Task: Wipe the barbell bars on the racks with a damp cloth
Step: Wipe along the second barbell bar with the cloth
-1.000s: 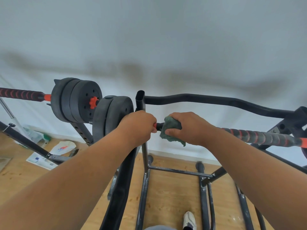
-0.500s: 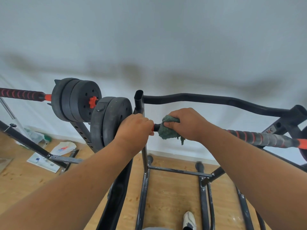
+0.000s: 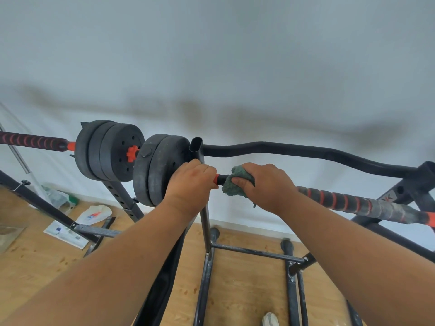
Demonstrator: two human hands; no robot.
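Observation:
A barbell bar (image 3: 357,204) with a black and red spiral grip lies across the rack, running from the centre to the right edge. My right hand (image 3: 266,184) is closed around a crumpled green cloth (image 3: 231,184), pressing it on the bar's left end. Just to its left, my left hand (image 3: 190,182) grips the same bar beside the black weight plates (image 3: 155,170). The bar under both hands is hidden. A second barbell (image 3: 33,140) with its own black plates (image 3: 108,150) rests on another rack at the left.
A curved black rack bar (image 3: 306,151) runs behind my hands to the upright (image 3: 197,147). Black rack legs and crossbars (image 3: 254,252) stand on the wooden floor. A plastic bag (image 3: 94,214) and papers (image 3: 66,234) lie at the left. A white wall is close behind.
My right hand has slid the cloth a little along the bar's left end, and the view has shifted slightly. My left hand keeps its grip next to the plates.

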